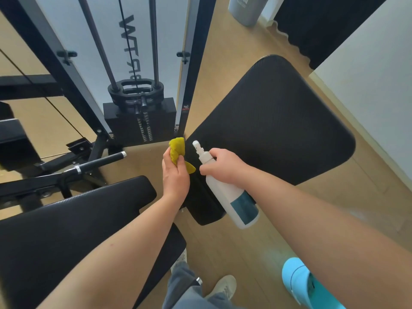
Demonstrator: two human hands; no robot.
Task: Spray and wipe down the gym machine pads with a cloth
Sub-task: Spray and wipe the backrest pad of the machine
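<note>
At frame centre my left hand (176, 175) grips the bunched cloth (177, 148). It looks soft and light, so I'd flatten it under the palm to wipe. My right hand (225, 166) wraps the bottle (231, 197) near its top, on smooth plastic that is probably slippery when wet. The pad (278, 121) fills centre right and is likely firm.

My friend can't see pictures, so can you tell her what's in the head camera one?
A person's left hand holds a bunched yellow cloth and the right hand holds a white spray bottle over a black gym machine pad. Another pad lies lower left, a weight stack behind.
</note>
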